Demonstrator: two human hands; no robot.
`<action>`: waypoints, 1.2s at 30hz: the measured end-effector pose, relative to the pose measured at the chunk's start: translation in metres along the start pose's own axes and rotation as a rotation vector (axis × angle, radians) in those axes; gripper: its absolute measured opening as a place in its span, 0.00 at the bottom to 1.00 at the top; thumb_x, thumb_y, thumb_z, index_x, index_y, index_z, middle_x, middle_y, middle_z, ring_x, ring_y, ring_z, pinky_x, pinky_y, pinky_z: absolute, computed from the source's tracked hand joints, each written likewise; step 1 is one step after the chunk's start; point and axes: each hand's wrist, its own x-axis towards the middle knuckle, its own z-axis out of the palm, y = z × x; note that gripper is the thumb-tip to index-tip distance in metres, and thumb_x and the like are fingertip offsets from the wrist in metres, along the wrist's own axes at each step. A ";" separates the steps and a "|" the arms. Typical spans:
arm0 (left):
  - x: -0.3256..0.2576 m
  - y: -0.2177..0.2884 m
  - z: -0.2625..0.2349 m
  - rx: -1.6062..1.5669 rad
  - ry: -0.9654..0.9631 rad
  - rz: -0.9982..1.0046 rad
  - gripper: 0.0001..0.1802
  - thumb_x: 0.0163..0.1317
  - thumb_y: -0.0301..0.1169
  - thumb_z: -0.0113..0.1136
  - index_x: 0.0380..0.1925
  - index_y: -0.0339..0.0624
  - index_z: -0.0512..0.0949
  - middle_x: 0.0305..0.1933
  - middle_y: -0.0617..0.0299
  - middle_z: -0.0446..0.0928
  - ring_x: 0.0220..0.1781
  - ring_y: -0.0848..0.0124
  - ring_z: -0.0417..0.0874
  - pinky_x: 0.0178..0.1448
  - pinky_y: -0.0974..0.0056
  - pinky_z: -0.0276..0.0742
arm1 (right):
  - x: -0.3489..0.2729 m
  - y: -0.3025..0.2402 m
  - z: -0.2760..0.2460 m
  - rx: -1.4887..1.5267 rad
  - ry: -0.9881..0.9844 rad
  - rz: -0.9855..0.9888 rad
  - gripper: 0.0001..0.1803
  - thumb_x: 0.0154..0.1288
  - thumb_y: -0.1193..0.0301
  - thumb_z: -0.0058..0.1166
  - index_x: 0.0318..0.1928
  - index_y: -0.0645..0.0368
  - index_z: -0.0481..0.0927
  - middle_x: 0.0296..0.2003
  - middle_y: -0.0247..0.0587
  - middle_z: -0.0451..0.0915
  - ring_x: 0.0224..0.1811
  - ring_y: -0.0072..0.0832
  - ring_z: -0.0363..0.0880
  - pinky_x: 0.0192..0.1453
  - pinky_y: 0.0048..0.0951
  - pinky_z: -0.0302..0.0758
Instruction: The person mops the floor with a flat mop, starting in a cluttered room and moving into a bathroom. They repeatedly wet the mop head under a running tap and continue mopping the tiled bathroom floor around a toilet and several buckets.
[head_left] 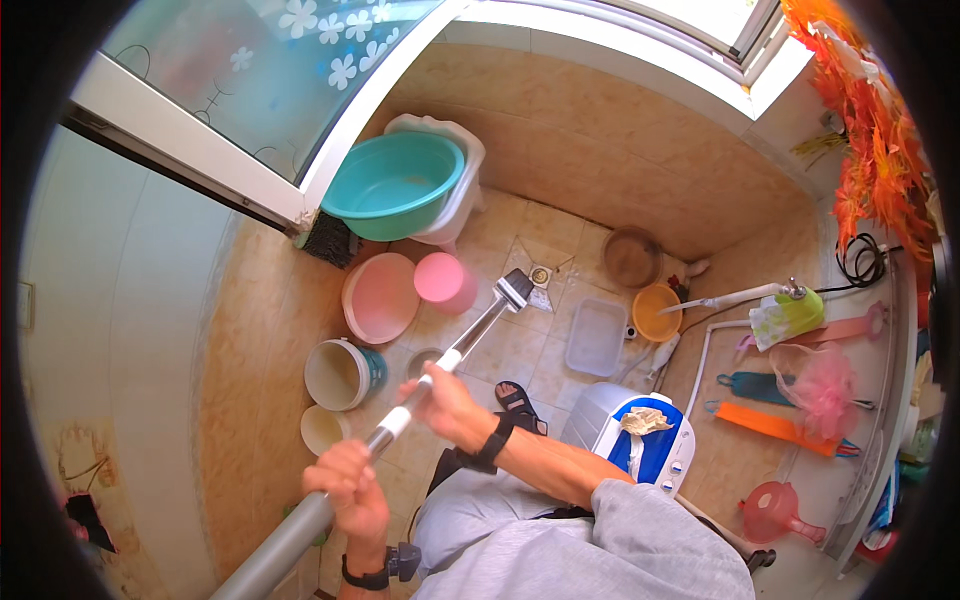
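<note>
Long mop pole [400, 415] slants from lower left up to its head [514, 291] on the floor tiles [520, 350] by the drain, right hand [440, 398] gripping nearer that head, left hand [350, 490] clenched lower

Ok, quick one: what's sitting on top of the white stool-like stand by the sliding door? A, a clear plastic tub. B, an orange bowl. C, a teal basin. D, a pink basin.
C: the teal basin rests on the white stand, beside the door.
</note>
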 end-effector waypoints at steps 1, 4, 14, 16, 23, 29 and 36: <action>0.000 -0.005 0.003 0.011 -0.010 -0.015 0.18 0.71 0.39 0.55 0.25 0.48 0.61 0.21 0.68 0.62 0.26 0.73 0.65 0.44 0.60 0.68 | -0.011 0.007 0.007 -0.026 -0.001 -0.007 0.13 0.75 0.66 0.46 0.51 0.58 0.61 0.37 0.45 0.72 0.37 0.39 0.78 0.50 0.52 0.79; 0.002 -0.009 0.007 0.028 -0.021 -0.060 0.18 0.70 0.39 0.56 0.26 0.48 0.62 0.22 0.67 0.63 0.27 0.72 0.66 0.44 0.59 0.67 | -0.019 0.001 0.010 -0.096 0.026 0.004 0.15 0.74 0.66 0.45 0.53 0.60 0.60 0.38 0.50 0.75 0.39 0.43 0.80 0.50 0.52 0.80; 0.028 0.176 -0.045 -0.103 0.230 0.110 0.23 0.72 0.41 0.50 0.18 0.53 0.55 0.17 0.72 0.51 0.20 0.78 0.51 0.30 0.68 0.55 | 0.107 -0.079 -0.062 -0.121 0.099 -0.097 0.19 0.72 0.66 0.45 0.54 0.65 0.60 0.32 0.55 0.78 0.34 0.47 0.83 0.41 0.53 0.84; 0.030 0.199 -0.049 -0.023 0.363 0.158 0.26 0.76 0.46 0.44 0.17 0.54 0.55 0.16 0.72 0.48 0.18 0.78 0.49 0.29 0.68 0.57 | 0.119 -0.091 -0.068 -0.160 0.092 -0.143 0.19 0.72 0.65 0.46 0.53 0.67 0.61 0.32 0.54 0.78 0.34 0.45 0.83 0.39 0.50 0.85; 0.024 0.204 -0.050 -0.036 0.432 0.177 0.25 0.75 0.45 0.46 0.18 0.54 0.55 0.16 0.73 0.47 0.19 0.78 0.48 0.29 0.68 0.55 | 0.126 -0.089 -0.063 -0.231 0.136 -0.212 0.21 0.71 0.65 0.48 0.54 0.68 0.61 0.34 0.51 0.77 0.33 0.42 0.84 0.36 0.47 0.86; 0.018 0.196 -0.046 -0.024 0.458 0.179 0.25 0.76 0.44 0.45 0.18 0.53 0.56 0.16 0.72 0.48 0.20 0.77 0.49 0.29 0.68 0.55 | 0.130 -0.090 -0.073 -0.207 0.219 -0.214 0.21 0.71 0.66 0.49 0.54 0.68 0.61 0.34 0.51 0.77 0.33 0.43 0.83 0.35 0.47 0.86; -0.001 0.153 -0.075 -0.122 0.305 0.115 0.21 0.70 0.35 0.53 0.19 0.52 0.57 0.18 0.72 0.52 0.20 0.78 0.52 0.30 0.68 0.54 | 0.112 -0.064 -0.075 -0.197 0.273 -0.150 0.16 0.74 0.65 0.45 0.52 0.63 0.63 0.36 0.48 0.74 0.34 0.39 0.77 0.42 0.46 0.81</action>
